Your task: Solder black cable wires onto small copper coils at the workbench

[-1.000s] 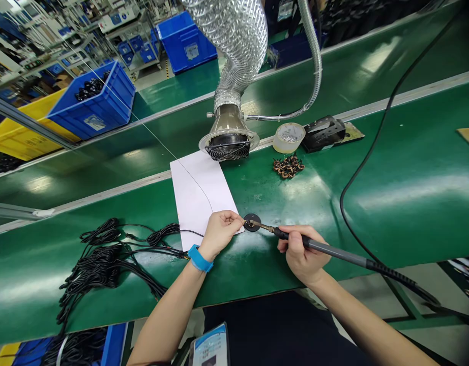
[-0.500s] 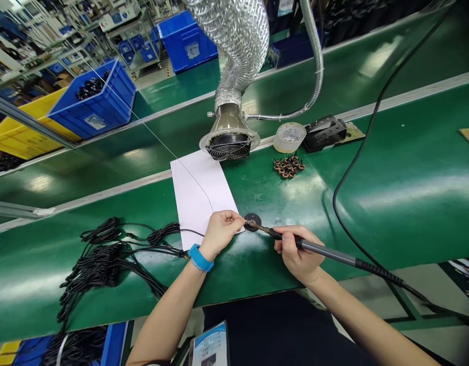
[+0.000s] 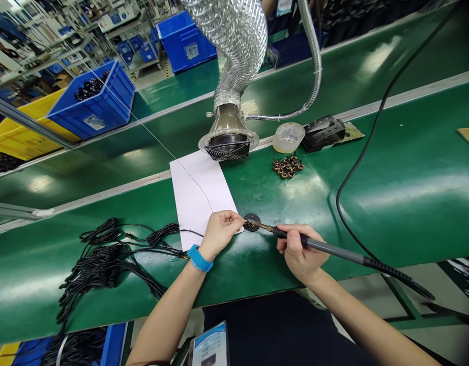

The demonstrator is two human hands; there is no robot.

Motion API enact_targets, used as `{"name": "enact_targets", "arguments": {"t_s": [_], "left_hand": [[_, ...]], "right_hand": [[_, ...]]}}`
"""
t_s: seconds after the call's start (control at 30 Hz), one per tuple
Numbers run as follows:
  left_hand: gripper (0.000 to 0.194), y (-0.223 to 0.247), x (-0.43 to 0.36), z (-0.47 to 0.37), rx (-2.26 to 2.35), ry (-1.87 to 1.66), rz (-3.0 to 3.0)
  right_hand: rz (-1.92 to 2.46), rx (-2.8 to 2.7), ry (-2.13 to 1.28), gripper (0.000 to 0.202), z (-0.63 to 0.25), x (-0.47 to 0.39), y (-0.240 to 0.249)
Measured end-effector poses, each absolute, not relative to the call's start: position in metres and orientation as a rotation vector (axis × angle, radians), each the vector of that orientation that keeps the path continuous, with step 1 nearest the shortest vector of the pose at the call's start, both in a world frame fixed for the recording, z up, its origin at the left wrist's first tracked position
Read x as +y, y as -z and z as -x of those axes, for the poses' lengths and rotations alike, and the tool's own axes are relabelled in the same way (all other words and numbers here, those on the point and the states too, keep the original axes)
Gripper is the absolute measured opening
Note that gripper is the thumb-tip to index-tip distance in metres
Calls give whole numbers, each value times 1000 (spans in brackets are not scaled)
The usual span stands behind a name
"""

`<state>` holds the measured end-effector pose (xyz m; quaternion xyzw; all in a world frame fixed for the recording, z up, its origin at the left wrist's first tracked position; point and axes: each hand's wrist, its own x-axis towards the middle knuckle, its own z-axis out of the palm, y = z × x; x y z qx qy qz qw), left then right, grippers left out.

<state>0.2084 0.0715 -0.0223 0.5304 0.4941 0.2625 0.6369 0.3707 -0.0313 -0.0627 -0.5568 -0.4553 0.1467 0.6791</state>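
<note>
1. A worker's two bare hands meet over a small round black disc [image 3: 252,229], which lies on a glossy green bench [image 3: 314,203] just off the lower right corner of a plain white sheet [image 3: 196,203].

2. The right hand [image 3: 303,253] closes around a slim grey-and-black soldering iron [image 3: 335,250], its brownish metal tip angled over the disc.

3. The left hand [image 3: 224,231], above a bright blue wristband [image 3: 199,259], pinches thumb and fingers together at the disc's edge; what sits between them is too small to tell.

4. Work at the disc appears to be midway: tip and fingertips are both there, and small gold-coloured bits show on its black surface. Whether any joint is finished cannot be made out.

5. A tangled cluster of small gold-and-black parts [image 3: 288,166] and a heap of coiled black cables [image 3: 110,259] lie apart from the disc. They suggest a batch with more pieces to handle, though finished ones cannot be told from unfinished.

6. A thin silvery wire [image 3: 177,159] slants down across the sheet and is lost at the left hand; whether the fingers grip it is unclear.

7. Hard to see: the exact contact under the tip, and the cable ends near the left wrist. The frame's top edge cuts off a crinkled silver duct [image 3: 242,46].
</note>
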Motion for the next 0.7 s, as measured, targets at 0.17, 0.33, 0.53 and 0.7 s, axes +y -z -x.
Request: {"name": "enact_targets", "arguments": {"t_s": [0.17,0.33,0.53,0.7], "left_hand": [[20,23,72,-208,1127,-590,-1203],[20,23,72,-208,1131,-582,-1206],[19,21,71,-209,1125,-585,-1212],[19,20,70,-208,1096,-569,-1197]], "right_hand": [[1255,-1026,-318,15,-370,-31,60],[1280,-1064,-313,15,-369,-32,61],[1350,-1159,-350,17,-367,-27,57],[1276,-1385,-237,39,-364,-12,53]]}}
